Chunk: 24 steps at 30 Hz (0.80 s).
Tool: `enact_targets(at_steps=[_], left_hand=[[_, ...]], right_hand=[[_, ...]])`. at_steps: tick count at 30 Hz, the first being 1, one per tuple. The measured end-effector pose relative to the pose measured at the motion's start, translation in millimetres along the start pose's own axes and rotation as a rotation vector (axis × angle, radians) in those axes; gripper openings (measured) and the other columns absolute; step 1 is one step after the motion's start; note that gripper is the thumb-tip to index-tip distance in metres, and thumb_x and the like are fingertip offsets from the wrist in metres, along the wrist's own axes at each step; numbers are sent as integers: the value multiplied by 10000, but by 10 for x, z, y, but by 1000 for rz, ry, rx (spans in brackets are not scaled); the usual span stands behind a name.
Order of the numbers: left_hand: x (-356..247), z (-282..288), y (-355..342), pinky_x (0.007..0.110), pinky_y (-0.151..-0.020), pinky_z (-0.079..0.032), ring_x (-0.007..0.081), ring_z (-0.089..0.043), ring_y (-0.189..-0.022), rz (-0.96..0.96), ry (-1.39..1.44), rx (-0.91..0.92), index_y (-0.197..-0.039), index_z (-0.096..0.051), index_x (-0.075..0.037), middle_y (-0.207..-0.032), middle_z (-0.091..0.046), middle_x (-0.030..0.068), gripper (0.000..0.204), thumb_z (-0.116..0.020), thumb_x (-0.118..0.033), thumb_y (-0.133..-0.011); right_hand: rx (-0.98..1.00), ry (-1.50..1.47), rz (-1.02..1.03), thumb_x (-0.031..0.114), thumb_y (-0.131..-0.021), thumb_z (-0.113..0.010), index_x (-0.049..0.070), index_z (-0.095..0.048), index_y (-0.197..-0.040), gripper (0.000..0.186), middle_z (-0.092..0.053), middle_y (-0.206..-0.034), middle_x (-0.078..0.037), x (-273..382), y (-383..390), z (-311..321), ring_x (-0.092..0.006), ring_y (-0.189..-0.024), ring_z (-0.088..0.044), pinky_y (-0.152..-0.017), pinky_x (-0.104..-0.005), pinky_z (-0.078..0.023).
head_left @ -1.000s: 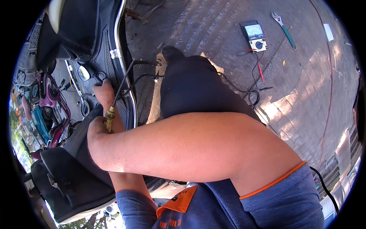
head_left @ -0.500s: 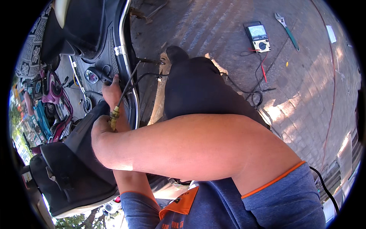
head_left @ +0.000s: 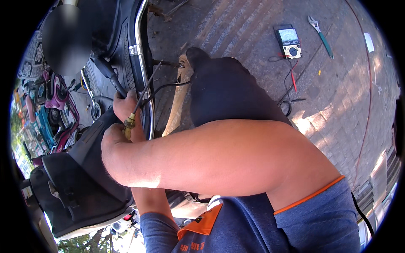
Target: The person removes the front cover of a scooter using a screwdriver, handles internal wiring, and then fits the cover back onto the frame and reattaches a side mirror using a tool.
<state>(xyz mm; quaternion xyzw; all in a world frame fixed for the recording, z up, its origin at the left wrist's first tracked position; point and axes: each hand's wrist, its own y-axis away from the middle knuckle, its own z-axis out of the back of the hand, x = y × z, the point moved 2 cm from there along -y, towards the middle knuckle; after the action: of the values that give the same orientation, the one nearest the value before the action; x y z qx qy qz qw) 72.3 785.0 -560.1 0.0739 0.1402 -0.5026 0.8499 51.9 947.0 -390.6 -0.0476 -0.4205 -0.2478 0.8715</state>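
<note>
My left hand (head_left: pixel 125 105) is closed around the dark stem of what looks like a scooter mirror (head_left: pixel 108 74), over the black footboard (head_left: pixel 122 55) of a scooter. The glass of this mirror does not show at this moment. My right arm reaches across in front of my body. In its hand (head_left: pixel 112 145) is a screwdriver with a yellow handle (head_left: pixel 129 122), its long shaft slanting up and away past my left hand. Most of the right fingers are hidden behind the back of that hand. The screwdriver tip seems to touch nothing.
A chrome rail (head_left: pixel 141 63) edges the footboard, with the black seat (head_left: pixel 80 194) nearer me. An analog multimeter (head_left: pixel 289 41) with its leads and an adjustable wrench (head_left: pixel 321 38) lie on the paved ground to the right. My dark-trousered leg (head_left: pixel 228 92) stands between.
The mirror has turned in my left hand, so its glass, seen before, is out of sight. That hand has shifted slightly nearer. My right hand still grips the screwdriver in nearly the same place.
</note>
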Motion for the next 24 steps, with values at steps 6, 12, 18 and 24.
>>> enact_targets(at_steps=[6, 12, 18, 24], left_hand=[[-102, 463, -206, 373, -847, -541, 270, -714, -884, 100, 323, 257, -1099, -711, 2, -988, -755, 129, 302, -698, -186, -863], [188, 654, -46, 298, -684, -526, 163, -643, -731, -19, 881, -75, -945, -619, -7, -830, -659, 82, 78, -666, -16, -882], [-493, 675, -106, 313, -712, -533, 202, -649, -746, -122, 1301, -140, -964, -564, -19, -845, -631, 98, 131, -626, 80, -903], [-755, 1250, 314, 318, -822, -549, 202, -652, -864, -293, 1489, 134, -996, -580, -23, -972, -618, 85, 161, -620, 121, -936]], right_hand=[[-30, 44, -118, 200, -856, -687, 58, -827, -1085, 303, -779, -1058, -191, -286, -7, 126, -312, -993, -763, -888, -441, -590], [67, 247, -206, 153, -890, -616, 71, -806, -1182, 358, -758, -1179, -209, -418, -89, 400, -342, -1100, -739, -960, -455, -572], [-61, 119, -221, 240, -903, -653, 47, -808, -1150, 349, -739, -1252, -216, -834, -113, 492, -409, -1072, -737, -932, -445, -578], [-30, -76, -69, 327, -886, -653, 84, -748, -1266, 461, -751, -1228, -205, -836, -192, 392, -376, -1119, -710, -977, -445, -539]])
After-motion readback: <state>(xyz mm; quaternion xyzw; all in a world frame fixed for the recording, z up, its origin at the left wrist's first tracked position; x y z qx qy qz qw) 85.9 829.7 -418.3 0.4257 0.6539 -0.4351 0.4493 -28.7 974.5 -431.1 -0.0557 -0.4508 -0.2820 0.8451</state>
